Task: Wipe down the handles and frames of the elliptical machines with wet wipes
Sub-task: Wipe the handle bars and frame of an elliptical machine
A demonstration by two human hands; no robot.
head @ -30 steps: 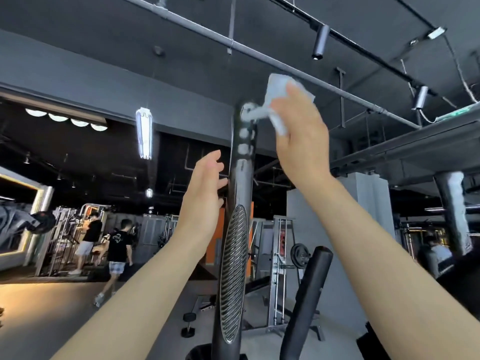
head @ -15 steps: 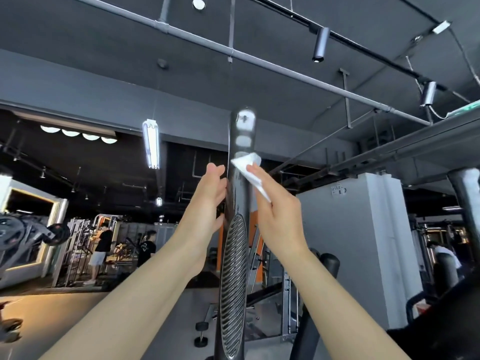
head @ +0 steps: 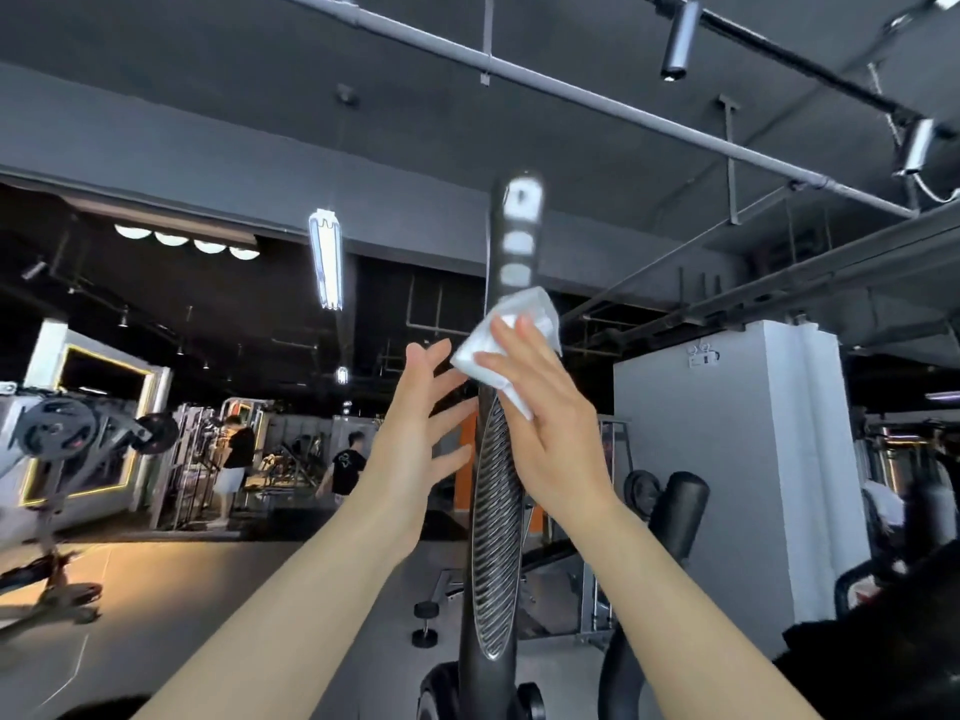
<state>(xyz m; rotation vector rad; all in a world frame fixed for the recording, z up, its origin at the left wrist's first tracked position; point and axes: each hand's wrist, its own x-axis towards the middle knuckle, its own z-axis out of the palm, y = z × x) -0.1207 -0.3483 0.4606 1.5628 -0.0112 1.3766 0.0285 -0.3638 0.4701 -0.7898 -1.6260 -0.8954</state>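
right hand (head: 550,407) flat on the wet wipe (head: 506,350), fingers straight and slightly spread, pressing the cloth against the right face of the upright elliptical handle (head: 498,511). wipe sitting about halfway up the bar, just above the top of the ribbed grip panel (head: 493,553) and below the three pale reflective patches near the tip. left hand (head: 415,444) on the opposite side of the bar, fingers apart and loosely bent, tips close to the wipe's edge and to the bar, holding nothing; contact with the bar not certain from this angle.

to do the stroke well: better to wrap the cloth round the tube than press from one side only, so front and back get covered in one pass. worth steadying the bar with the free hand, since a swinging handle likely gives under pressure. ribbed panel probably traps grime in its grooves, so firmer pressure and strokes along the ribs as well as across. loose corner of the wipe hanging clear on the right; folding it under the palm would stop it flapping and slipping. lower end of the bar, toward the bottom edge of the view, apparently yet to be covered.
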